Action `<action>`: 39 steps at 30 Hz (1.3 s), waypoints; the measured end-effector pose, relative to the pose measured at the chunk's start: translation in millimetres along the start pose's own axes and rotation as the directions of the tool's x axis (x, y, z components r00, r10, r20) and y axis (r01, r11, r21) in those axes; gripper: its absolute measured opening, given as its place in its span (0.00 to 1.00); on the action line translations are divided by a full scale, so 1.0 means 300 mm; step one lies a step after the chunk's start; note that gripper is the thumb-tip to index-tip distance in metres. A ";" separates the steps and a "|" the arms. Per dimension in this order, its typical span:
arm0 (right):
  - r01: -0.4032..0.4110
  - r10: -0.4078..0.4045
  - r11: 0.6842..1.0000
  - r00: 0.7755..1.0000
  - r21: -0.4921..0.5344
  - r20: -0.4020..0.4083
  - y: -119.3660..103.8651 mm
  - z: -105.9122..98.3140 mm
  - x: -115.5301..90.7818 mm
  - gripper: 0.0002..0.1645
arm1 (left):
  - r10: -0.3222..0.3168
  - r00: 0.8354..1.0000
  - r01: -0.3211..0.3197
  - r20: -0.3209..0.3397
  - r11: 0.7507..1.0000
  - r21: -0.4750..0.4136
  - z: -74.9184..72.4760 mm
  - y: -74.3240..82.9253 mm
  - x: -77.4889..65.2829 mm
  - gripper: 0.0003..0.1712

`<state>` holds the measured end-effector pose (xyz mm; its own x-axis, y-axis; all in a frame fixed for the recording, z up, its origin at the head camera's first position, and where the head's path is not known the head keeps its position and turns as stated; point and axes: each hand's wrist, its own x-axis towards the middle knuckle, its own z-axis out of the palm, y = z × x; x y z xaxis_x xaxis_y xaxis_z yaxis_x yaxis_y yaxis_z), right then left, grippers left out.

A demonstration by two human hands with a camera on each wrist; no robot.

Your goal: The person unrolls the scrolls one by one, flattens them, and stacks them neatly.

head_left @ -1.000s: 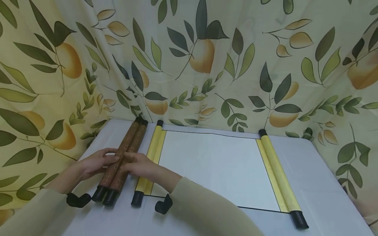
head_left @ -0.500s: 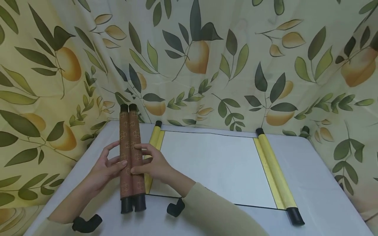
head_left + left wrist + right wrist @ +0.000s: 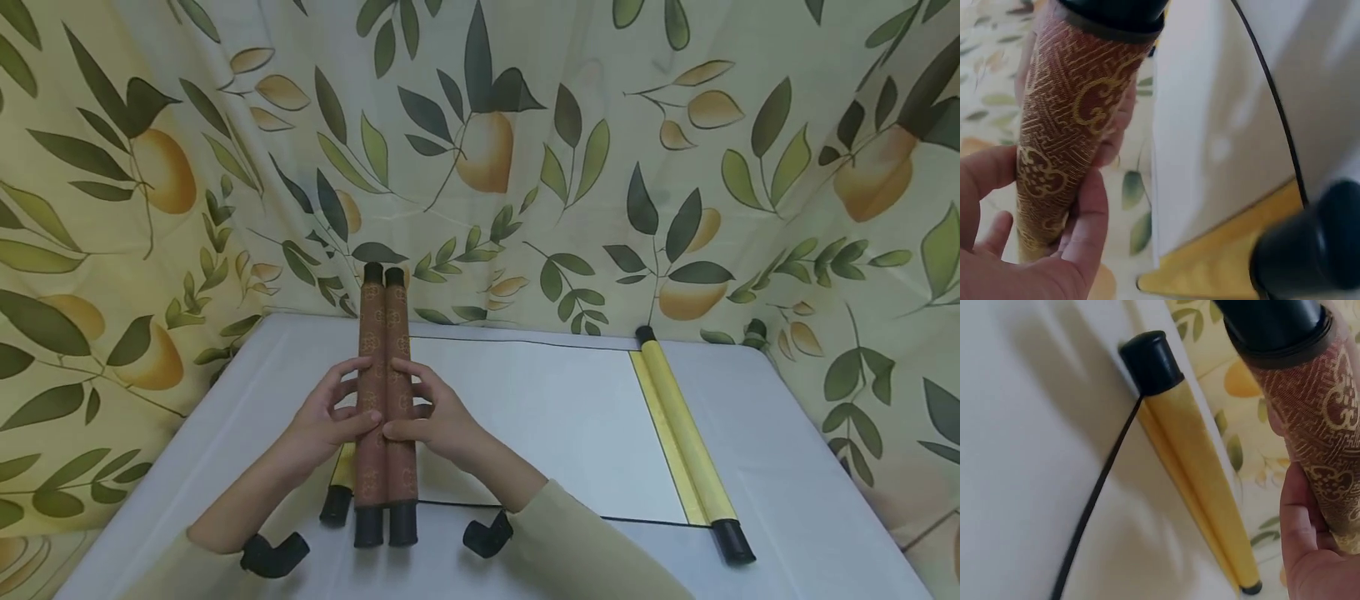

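In the head view, a rolled-up scroll (image 3: 371,467) in brown patterned cloth is held up above the table, its two rolls side by side with black end caps. My left hand (image 3: 315,429) grips its left roll, thumb in front. On the other roll, my right hand (image 3: 453,425) has its thumb in front and fingers along the right side. Below lies an unrolled scroll with a blank white sheet (image 3: 540,425) and yellow rollers. Its right roller (image 3: 686,425) is in full view; the brown scroll hides most of the left roller (image 3: 342,475), which the right wrist view shows better.
The white table (image 3: 757,450) ends at a curtain (image 3: 570,192) with a fruit and leaf print at the back, and the cloth continues along both sides. A black curved piece (image 3: 276,557) sits at the left wrist, and another (image 3: 487,535) at the right wrist.
Both hands have lifted the brown scroll off the table's left part and carried it right, over the yellow left roller. It has turned from slanted to nearly straight in the head view.
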<state>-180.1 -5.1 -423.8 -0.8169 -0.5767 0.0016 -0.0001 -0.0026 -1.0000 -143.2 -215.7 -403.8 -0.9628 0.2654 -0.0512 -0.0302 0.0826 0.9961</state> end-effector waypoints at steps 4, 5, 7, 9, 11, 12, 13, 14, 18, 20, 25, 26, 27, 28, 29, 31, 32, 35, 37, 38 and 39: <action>-0.003 0.002 1.000 0.999 -0.025 -0.037 0.012 -0.051 -0.039 0.50 | 0.008 1.000 -0.008 -0.003 0.998 0.067 0.058 0.006 0.037 0.40; -0.005 0.004 1.000 0.999 -0.025 -0.045 0.014 -0.063 -0.049 0.50 | 0.009 1.000 -0.008 -0.007 0.996 0.086 0.071 0.006 0.047 0.38; -0.002 0.001 1.000 0.998 -0.020 -0.059 0.017 -0.087 -0.070 0.51 | 0.020 1.000 -0.019 -0.014 0.992 0.126 0.095 0.006 0.067 0.33; 0.005 -0.005 1.000 0.997 -0.007 -0.072 0.017 -0.109 -0.091 0.51 | 0.032 0.999 -0.029 -0.016 0.988 0.151 0.119 0.007 0.089 0.30; 0.017 -0.017 1.000 0.996 0.003 -0.084 0.017 -0.133 -0.113 0.51 | 0.044 0.999 -0.042 -0.008 0.989 0.144 0.143 0.006 0.113 0.27; 0.023 -0.023 1.000 0.996 0.004 -0.092 0.016 -0.145 -0.123 0.51 | 0.053 0.999 -0.053 -0.002 0.989 0.140 0.157 0.006 0.126 0.27; 0.028 -0.028 1.000 0.995 0.002 -0.100 0.015 -0.158 -0.133 0.52 | 0.058 0.998 -0.058 0.004 0.990 0.132 0.170 0.007 0.137 0.26; 0.031 -0.031 1.000 0.994 0.002 -0.108 0.015 -0.170 -0.143 0.52 | 0.062 0.998 -0.062 0.008 0.991 0.119 0.184 0.008 0.148 0.26; 0.023 -0.022 1.000 0.991 0.005 -0.134 0.014 -0.218 -0.177 0.50 | 0.085 0.996 -0.088 0.039 0.992 0.086 0.240 0.010 0.188 0.27; 0.014 -0.012 1.000 0.989 0.016 -0.149 0.010 -0.242 -0.190 0.49 | 0.093 0.995 -0.096 0.048 0.993 0.065 0.267 0.013 0.210 0.28; -0.010 0.013 1.000 0.981 0.019 -0.194 -0.007 -0.302 -0.209 0.48 | 0.108 0.992 -0.110 0.067 0.994 0.018 0.322 0.020 0.264 0.31; -0.013 0.014 1.000 0.980 0.006 -0.200 -0.010 -0.315 -0.209 0.48 | 0.108 0.992 -0.110 0.067 0.994 0.012 0.330 0.021 0.274 0.31; -0.019 0.017 1.000 0.978 -0.005 -0.206 -0.013 -0.327 -0.210 0.47 | 0.108 0.992 -0.109 0.066 0.994 0.008 0.338 0.022 0.283 0.31; -0.022 0.018 1.000 0.978 -0.015 -0.208 -0.016 -0.338 -0.212 0.46 | 0.104 0.993 -0.105 0.062 0.994 0.006 0.345 0.024 0.291 0.31; -0.023 0.018 0.999 0.977 -0.025 -0.212 -0.018 -0.349 -0.213 0.45 | 0.107 0.992 -0.108 0.062 0.994 0.005 0.352 0.025 0.299 0.30; -0.023 0.014 0.999 0.974 -0.037 -0.227 -0.022 -0.369 -0.218 0.43 | 0.112 0.992 -0.113 0.065 0.994 0.003 0.361 0.024 0.316 0.30; -0.023 0.015 0.999 0.972 -0.034 -0.235 -0.025 -0.376 -0.221 0.42 | 0.115 0.991 -0.116 0.069 0.993 0.002 0.364 0.025 0.323 0.29; -0.032 0.028 0.999 0.969 -0.013 -0.244 -0.025 -0.394 -0.233 0.41 | 0.114 0.990 -0.113 0.088 0.993 -0.014 0.368 0.019 0.340 0.29; -0.041 0.039 0.999 0.969 -0.004 -0.242 -0.022 -0.402 -0.237 0.42 | 0.105 0.990 -0.102 0.098 0.994 -0.032 0.365 0.013 0.346 0.28; -0.047 0.046 0.999 0.969 0.002 -0.242 -0.020 -0.405 -0.237 0.42 | 0.103 0.989 -0.099 0.103 0.994 -0.043 0.364 0.012 0.347 0.28; -0.051 0.050 0.999 0.969 0.001 -0.241 -0.018 -0.408 -0.239 0.42 | 0.099 0.989 -0.094 0.107 0.994 -0.053 0.363 0.010 0.348 0.28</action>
<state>-192.2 136.1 -418.7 -0.9306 -0.3626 -0.0490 0.0425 0.0259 -0.9988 -214.5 -83.3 -414.0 -0.9266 0.3739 0.0403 0.0459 0.0062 0.9989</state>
